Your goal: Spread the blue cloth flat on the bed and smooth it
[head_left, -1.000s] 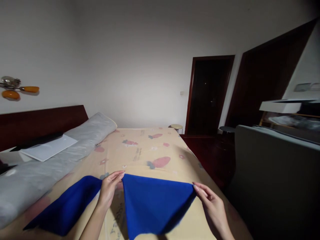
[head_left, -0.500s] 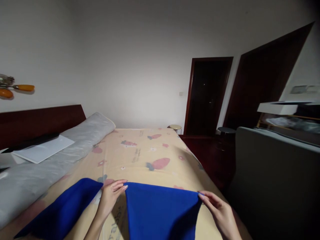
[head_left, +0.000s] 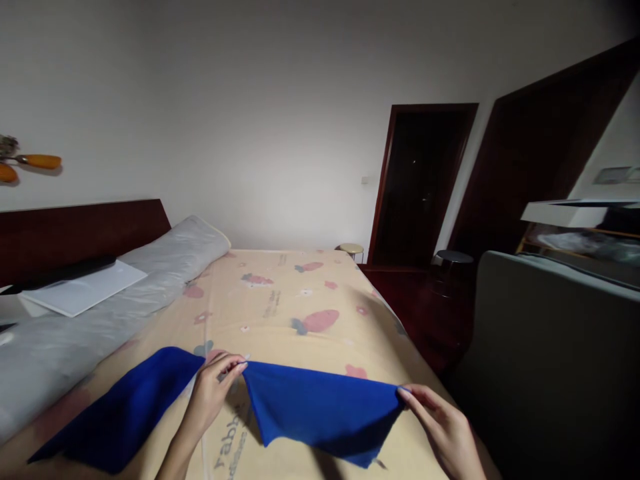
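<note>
A blue cloth (head_left: 320, 410) hangs stretched just above the bed (head_left: 300, 293). My left hand (head_left: 213, 393) pinches its left top corner and my right hand (head_left: 443, 430) pinches its right top corner. The cloth's lower edge sags toward the sheet. A second blue cloth (head_left: 125, 413) lies flat on the bed to the left of my left forearm, apart from both hands.
A long grey bolster (head_left: 100, 320) lies along the dark wooden headboard (head_left: 75, 233), with a white sheet (head_left: 80, 293) on it. A grey upholstered piece (head_left: 550, 360) stands at the right. Two dark doorways (head_left: 420, 187) and small stools (head_left: 353, 250) are beyond the bed.
Both hands have lifted the blue cloth off the sheet, so its lower edge now shows and hangs free. The view has tilted slightly.
</note>
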Available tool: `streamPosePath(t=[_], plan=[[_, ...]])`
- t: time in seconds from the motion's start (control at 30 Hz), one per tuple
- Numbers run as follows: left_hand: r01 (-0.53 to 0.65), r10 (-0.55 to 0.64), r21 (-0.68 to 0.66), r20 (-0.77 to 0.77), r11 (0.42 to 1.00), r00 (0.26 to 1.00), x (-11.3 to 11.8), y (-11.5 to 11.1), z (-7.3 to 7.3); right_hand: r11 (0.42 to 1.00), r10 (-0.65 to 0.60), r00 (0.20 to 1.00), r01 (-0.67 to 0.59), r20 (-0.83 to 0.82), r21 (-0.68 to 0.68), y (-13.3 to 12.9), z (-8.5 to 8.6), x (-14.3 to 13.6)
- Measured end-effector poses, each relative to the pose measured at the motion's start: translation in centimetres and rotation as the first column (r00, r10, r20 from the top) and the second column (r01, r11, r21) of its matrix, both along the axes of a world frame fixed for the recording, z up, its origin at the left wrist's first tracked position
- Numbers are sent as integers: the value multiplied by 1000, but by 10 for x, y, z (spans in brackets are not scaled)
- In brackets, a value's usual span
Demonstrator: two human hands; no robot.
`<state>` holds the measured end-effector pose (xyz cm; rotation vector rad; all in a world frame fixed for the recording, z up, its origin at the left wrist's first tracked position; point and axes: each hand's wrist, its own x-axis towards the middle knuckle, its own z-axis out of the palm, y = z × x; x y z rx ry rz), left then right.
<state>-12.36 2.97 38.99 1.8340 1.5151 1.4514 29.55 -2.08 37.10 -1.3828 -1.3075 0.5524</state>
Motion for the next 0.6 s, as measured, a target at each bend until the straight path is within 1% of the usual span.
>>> streamPosePath(t=[0.07, 0.13, 0.37, 0.5, 0.57, 0.6], plan=[[21, -18, 39, -66, 999, 998, -2, 0, 0, 999, -2, 1000, 1, 25, 49, -1, 2, -1], [35, -29, 52, -109, 998, 994, -4, 0, 0, 998, 5, 1000, -7, 27, 64, -2, 4, -3], [66, -60, 37, -148, 997, 987, -5, -1, 2, 1000, 6, 1000, -5, -11, 17, -2, 5, -3], [75, -75, -14, -87, 997, 993, -4, -1, -3, 1000, -4, 999, 4, -38, -17, -1, 0, 0], [103, -103, -81, 3, 991, 995, -3, 4, -8, 999, -11, 998, 9, -68, -37, 3, -4, 0], [137, -130, -130, 60, 982, 990, -3, 8, -11, 999, -10, 996, 6, -93, -49, 7, -6, -1]])
